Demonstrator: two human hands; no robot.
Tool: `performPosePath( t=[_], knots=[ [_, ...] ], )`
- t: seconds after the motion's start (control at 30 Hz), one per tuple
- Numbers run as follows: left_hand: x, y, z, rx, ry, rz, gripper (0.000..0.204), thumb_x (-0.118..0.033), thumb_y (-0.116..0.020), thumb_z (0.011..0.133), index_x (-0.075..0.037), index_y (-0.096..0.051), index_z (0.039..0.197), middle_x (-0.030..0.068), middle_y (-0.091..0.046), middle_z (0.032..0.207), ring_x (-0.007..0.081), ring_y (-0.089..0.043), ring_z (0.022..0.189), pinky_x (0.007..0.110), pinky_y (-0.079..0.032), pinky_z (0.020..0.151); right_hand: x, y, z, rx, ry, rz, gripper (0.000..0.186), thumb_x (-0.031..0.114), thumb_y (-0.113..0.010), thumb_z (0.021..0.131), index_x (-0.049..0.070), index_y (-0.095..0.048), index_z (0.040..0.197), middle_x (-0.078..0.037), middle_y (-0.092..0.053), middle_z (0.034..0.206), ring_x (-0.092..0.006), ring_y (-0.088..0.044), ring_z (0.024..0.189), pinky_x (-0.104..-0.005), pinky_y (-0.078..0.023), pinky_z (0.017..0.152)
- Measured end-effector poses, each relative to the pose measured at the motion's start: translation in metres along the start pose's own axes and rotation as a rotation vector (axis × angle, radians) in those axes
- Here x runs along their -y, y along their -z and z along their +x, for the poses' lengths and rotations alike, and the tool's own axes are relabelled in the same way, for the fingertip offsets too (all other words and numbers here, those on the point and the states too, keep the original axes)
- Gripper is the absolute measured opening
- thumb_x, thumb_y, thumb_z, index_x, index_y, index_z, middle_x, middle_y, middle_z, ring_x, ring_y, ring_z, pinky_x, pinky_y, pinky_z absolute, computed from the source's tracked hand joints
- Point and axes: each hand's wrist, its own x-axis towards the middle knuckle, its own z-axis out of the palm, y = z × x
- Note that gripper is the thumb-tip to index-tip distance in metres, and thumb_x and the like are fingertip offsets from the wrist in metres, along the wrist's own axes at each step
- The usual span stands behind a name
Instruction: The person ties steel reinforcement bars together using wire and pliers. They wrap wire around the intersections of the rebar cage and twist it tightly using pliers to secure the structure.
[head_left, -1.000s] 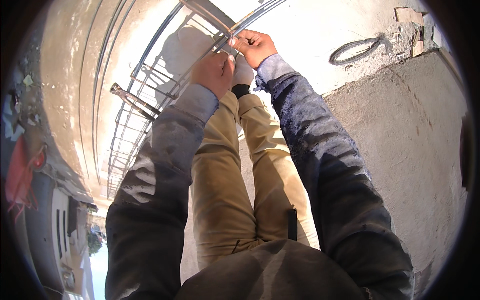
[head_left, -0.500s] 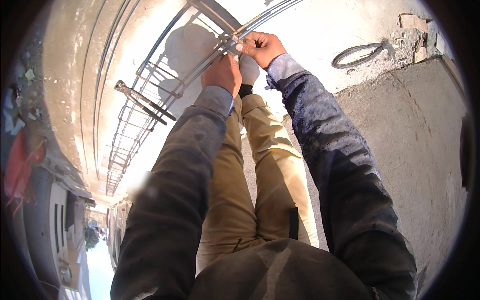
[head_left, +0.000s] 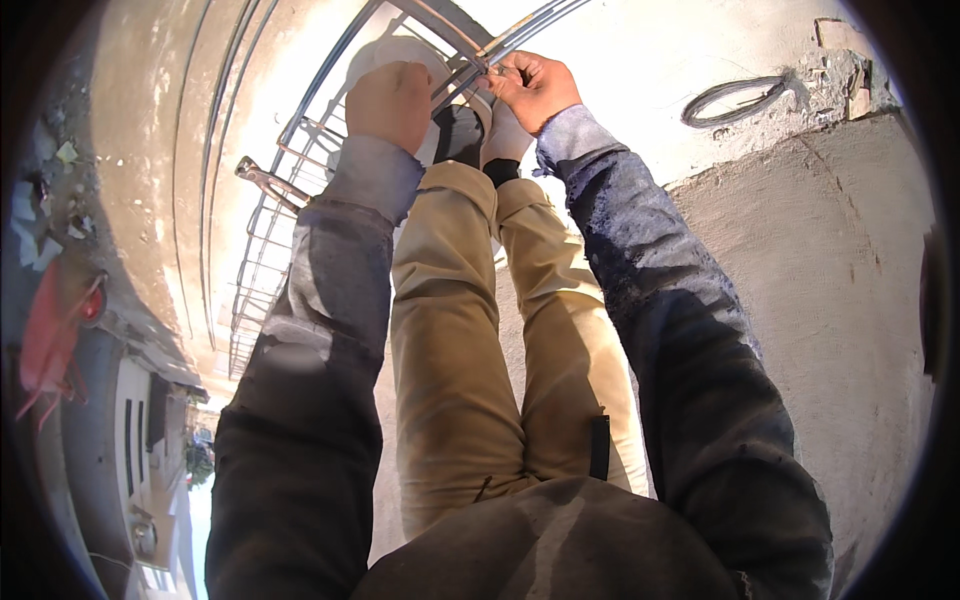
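Observation:
A long cage of steel reinforcing bars runs from the lower left up to the top middle. At the crossing of its bars, my right hand pinches with thumb and forefinger; whatever thin piece is between them is too small to make out. My left hand is closed in a fist to the left of that crossing, over the cage's bars, and its fingers are hidden from me. A pair of pincers rests on the cage, its handles partly behind my left forearm.
A coil of thin dark wire lies on the ground at the right, with broken bricks beyond it. Long loose bars lie left of the cage. A red wheelbarrow stands at the far left. My shoes are under the bars.
My left hand has moved left, away from the crossing, and its forearm now covers the pincers' handles. The right hand stays pinched at the crossing. A leg has shifted left, showing more shoe.

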Motion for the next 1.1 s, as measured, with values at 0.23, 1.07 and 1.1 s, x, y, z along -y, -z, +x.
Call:
performPosePath(
  t=[0.23,1.07,1.1],
  knots=[
    [-0.014,-0.021,0.048,0.787,0.849,0.126,0.039,-0.048,-0.059,0.073,-0.012,-0.053,0.059,0.0006,-0.054,0.058,0.0129,-0.052,0.052,0.025,-0.04,0.048,0.027,0.003,-0.004,0.003,0.027,-0.261,0.031,0.012,-0.065,0.077,0.005,-0.039,0.061,0.002,-0.039,0.055,-0.0062,-0.037,0.057,-0.0224,-0.04,0.056],
    [-0.023,-0.034,0.049,0.58,0.745,-0.259,0.02,-0.031,-0.049,0.084,-0.014,-0.06,0.085,-0.0027,-0.063,0.073,0.0067,-0.056,0.067,0.021,-0.035,0.047,0.006,-0.001,-0.003,-0.067,-0.052,-0.008,0.02,0.014,-0.069,0.075,0.001,-0.064,0.09,0.001,-0.061,0.073,-0.0066,-0.052,0.069,-0.0234,-0.045,0.065],
    [-0.021,-0.034,0.049,0.518,0.75,-0.312,0.021,-0.03,-0.048,0.084,-0.013,-0.06,0.086,-0.0024,-0.062,0.073,0.0073,-0.056,0.067,0.02,-0.035,0.048,0.007,0.002,-0.002,-0.059,-0.035,-0.058,0.019,0.014,-0.069,0.074,0.002,-0.065,0.088,0.001,-0.061,0.073,-0.0067,-0.051,0.068,-0.0232,-0.044,0.064]
  ],
)
